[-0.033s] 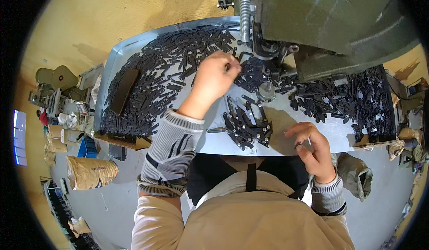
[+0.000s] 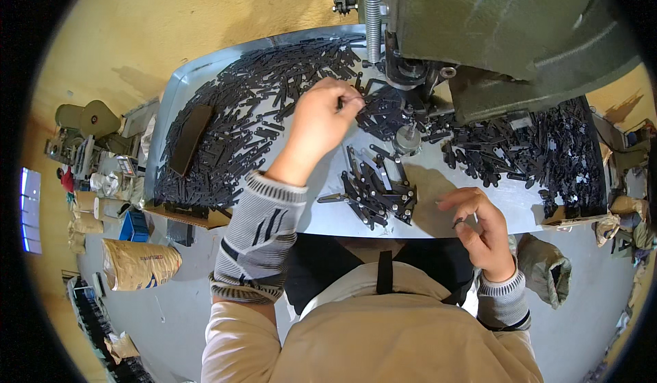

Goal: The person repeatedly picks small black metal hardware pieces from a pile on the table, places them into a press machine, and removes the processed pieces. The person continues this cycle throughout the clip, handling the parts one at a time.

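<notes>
My left hand is closed over the middle of the metal tray, left of the press tooling. Its fingers are pinched together, and a dark spot shows between them. What they hold is too hidden to name. My right hand hovers near the tray's front edge, fingers curled, with a small dark piece at the thumb tip. Between the hands lies a loose pile of black metal strips with shiny round ends. Just right of my left hand, more black flat parts are heaped beside the tooling.
A green machine head with a vertical spring overhangs the tray. Many black strips cover its left side, with a brown block on them. Black parts fill the right side. Sacks stand on the floor.
My left hand has shifted slightly to the left, away from the tooling. My right hand and the piles look the same.
</notes>
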